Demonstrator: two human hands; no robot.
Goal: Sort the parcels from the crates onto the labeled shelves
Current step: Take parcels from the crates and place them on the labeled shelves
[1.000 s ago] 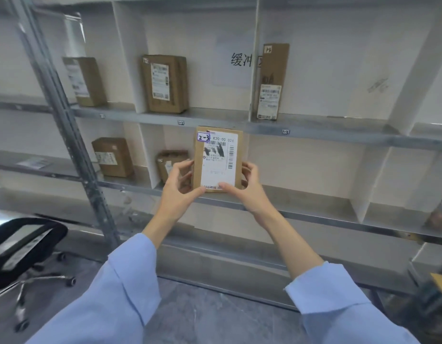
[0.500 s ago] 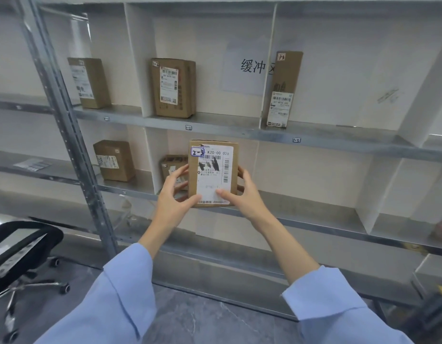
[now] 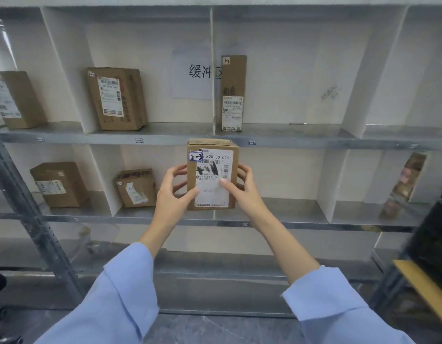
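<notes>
A small brown parcel (image 3: 212,173) with a white shipping label and a hand-written tag "2-3" is upright in front of the lower shelf (image 3: 277,220). My left hand (image 3: 174,194) grips its left side, thumb on the label. My right hand (image 3: 242,188) grips its right side, thumb on the label too. The parcel hangs right in front of the white divider between the second and third lower bays, its bottom edge just above the shelf lip. Small tags "1-2" (image 3: 139,140) and "1-3" (image 3: 252,143) mark the upper shelf edge.
Other parcels stand in the bays: a wide box (image 3: 118,99) and a tall slim box (image 3: 232,93) above, two boxes (image 3: 59,184) (image 3: 136,187) below left, a blurred package (image 3: 403,184) at the lower right. A grey steel upright (image 3: 33,219) runs down the left; a dark crate (image 3: 433,239) sits right.
The view has moved closer to the shelves and to the right. The parcel, held in both hands, has gone forward and lower, to the edge of the lower shelf.
</notes>
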